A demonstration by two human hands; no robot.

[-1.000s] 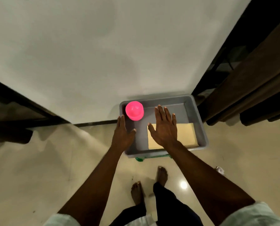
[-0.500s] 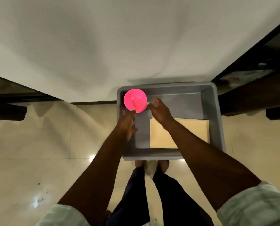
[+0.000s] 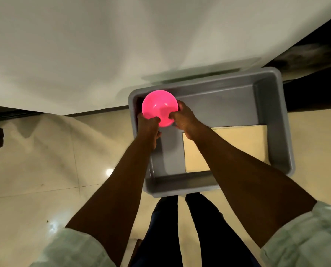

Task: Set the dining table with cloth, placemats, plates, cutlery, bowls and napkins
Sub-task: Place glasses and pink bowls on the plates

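Pink bowl (image 3: 159, 107), opening up, round, at bin's (image 3: 276, 120) 10 o'clock corner; left hand (image 3: 148, 128) and right hand (image 3: 184, 118) fingers curled, gripping its rim

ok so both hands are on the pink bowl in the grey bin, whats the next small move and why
Probably lift it straight up out of the bin. The left hand and right hand each grip a side of the pink bowl, which sits in the far-left corner of the grey bin, close to its walls. A vertical lift should clear the rim before carrying it to the table.

Grey tub (image 3: 276, 120) on tiled floor (image 3: 45, 160)
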